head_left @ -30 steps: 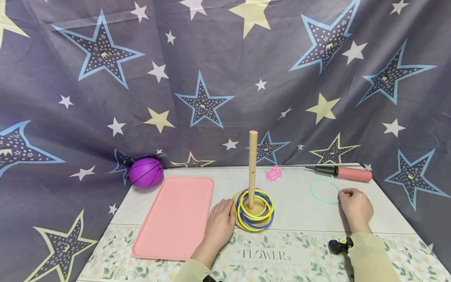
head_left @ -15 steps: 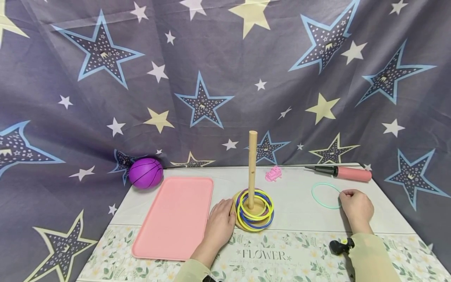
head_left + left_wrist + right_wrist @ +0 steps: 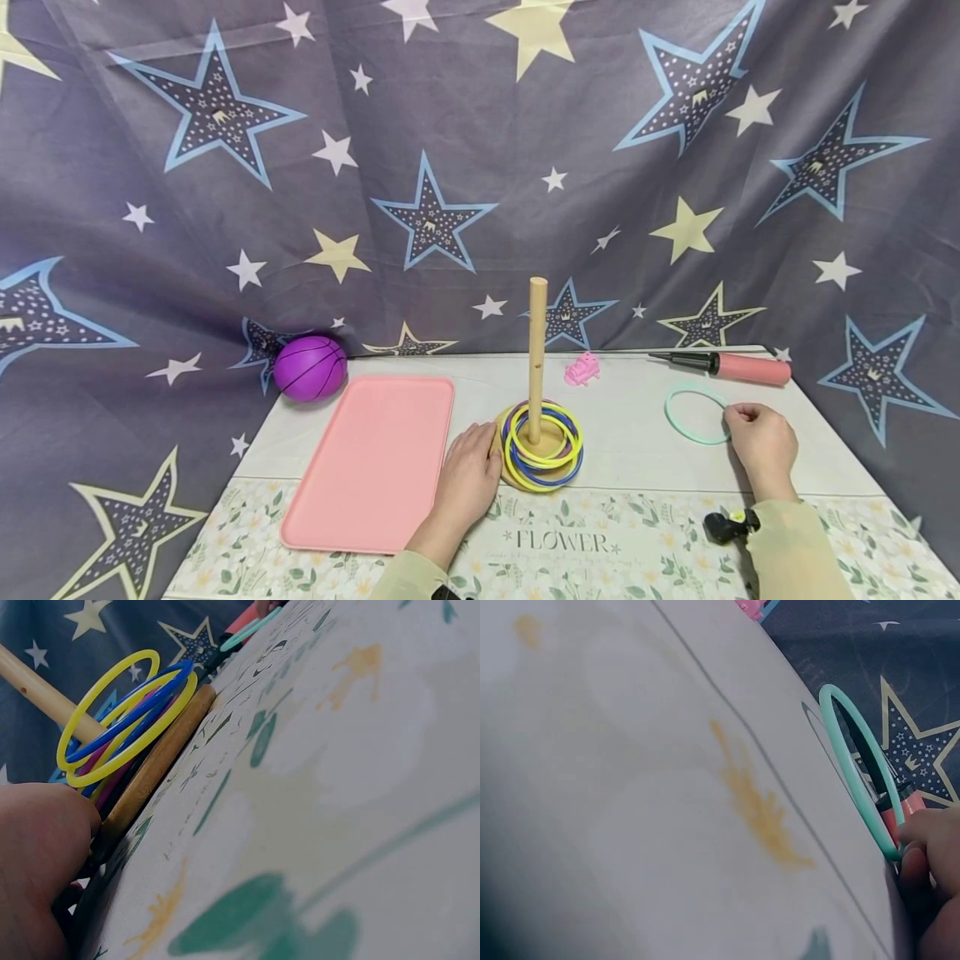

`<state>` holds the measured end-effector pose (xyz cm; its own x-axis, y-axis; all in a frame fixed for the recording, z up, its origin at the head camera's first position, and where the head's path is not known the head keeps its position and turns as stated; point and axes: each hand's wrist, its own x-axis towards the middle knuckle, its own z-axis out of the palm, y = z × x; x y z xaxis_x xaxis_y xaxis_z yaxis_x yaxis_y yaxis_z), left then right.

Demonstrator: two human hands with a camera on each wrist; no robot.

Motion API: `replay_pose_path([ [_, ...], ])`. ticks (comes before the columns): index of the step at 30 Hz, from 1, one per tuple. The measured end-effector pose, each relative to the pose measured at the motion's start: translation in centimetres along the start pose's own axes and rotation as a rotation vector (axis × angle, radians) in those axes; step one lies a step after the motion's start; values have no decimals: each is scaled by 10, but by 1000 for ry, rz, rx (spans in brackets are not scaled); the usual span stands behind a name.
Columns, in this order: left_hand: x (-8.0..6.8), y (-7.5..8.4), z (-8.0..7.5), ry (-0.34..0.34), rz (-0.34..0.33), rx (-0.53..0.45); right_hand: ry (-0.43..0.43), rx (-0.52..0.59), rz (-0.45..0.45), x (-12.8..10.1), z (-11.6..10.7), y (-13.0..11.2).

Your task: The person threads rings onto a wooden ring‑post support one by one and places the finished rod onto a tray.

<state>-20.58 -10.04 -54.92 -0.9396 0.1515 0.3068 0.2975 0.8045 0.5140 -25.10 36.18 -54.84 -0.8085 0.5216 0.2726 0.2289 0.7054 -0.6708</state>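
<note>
Between its thumb and fingers my right hand (image 3: 763,442) pinches the near right edge of a mint green ring (image 3: 678,428). In the right wrist view the mint green ring (image 3: 844,754) is tilted, its far side raised off the table. My left hand (image 3: 468,473) lies with extended fingers against the left edge of a round wooden base (image 3: 507,473). From that base rises an upright wooden peg (image 3: 537,350). Several yellow, blue and purple rings (image 3: 576,454) lie loosely stacked around the peg. The left fingertips are partly hidden in the left wrist view.
A pink tray (image 3: 372,458) lies left of the left hand, with a purple ball (image 3: 311,368) behind it. Behind the peg sits a small pink toy (image 3: 582,369). A red and black hand pump (image 3: 750,369) lies at the back right, beyond the mint green ring.
The mint green ring has shifted slightly right and its tilt has changed in the right hand's pinch. The right hand has moved very little; the left hand stays put.
</note>
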Motion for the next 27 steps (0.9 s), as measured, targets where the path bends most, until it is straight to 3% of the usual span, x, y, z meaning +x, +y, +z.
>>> replay_pose_path([
  [23,0,0,-1,-3,-8,4,-2,151,131,-15,-2,-4],
  [27,0,0,-1,-9,-12,4,-25,191,192,-20,-5,-7],
])
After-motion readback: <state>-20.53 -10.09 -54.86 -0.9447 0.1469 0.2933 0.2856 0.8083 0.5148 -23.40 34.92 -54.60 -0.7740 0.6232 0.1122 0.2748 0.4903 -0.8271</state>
